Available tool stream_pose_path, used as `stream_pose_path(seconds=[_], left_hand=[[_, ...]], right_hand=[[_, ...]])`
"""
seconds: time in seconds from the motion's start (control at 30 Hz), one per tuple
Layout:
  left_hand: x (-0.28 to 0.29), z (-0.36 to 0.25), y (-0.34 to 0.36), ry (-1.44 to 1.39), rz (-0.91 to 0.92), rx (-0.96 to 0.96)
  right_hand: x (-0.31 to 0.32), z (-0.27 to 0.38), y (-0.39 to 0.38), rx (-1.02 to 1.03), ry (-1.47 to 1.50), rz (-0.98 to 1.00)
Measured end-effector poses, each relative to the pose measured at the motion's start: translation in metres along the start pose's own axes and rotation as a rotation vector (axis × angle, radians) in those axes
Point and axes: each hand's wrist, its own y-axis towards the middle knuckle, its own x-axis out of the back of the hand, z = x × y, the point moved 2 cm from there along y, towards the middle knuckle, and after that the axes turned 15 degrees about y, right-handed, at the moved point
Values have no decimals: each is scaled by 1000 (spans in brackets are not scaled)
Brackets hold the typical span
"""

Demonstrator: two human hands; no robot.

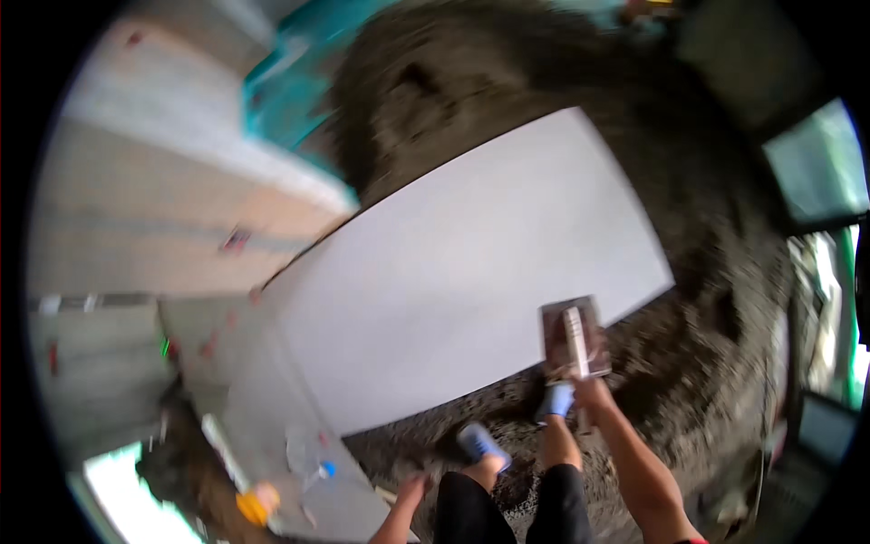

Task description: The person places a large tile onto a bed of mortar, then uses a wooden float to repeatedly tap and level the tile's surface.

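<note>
One right hand (591, 393): gripping the near end of the trowel (591, 340)
Left hand (415, 487): bottom centre, blurred; I can't tell its state
Trowel: lower right of centre, over the white panel (462, 272) edge

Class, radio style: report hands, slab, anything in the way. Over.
Left hand blurred, grip unclear. Right hand holding trowel. White slab on dark ground. Trowel hides part of slab's near edge; shoes close by.
</note>
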Motion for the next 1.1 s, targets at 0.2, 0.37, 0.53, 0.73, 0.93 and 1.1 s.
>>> stream_pose_path(seconds=[0.2, 0.37, 0.53, 0.73, 0.93, 1.1], left_hand=[[-44, -39, 156, -254, -78, 73], [-16, -20, 236, -662, -194, 233], [37, -4, 302, -1031, -420, 264], [36, -5, 333, -943, -562, 452], [23, -4, 324, -1215, -411, 237], [17, -2, 328, -1113, -261, 198]], right_hand=[[-90, 14, 178, 343, 224, 328], [-39, -26, 299, 245, 175, 320], [57, -33, 344, 83, 713, -219], [41, -17, 302, 307, -230, -30], [21, 7, 272, 399, -564, 9], [22, 15, 272, 440, -672, 18]])
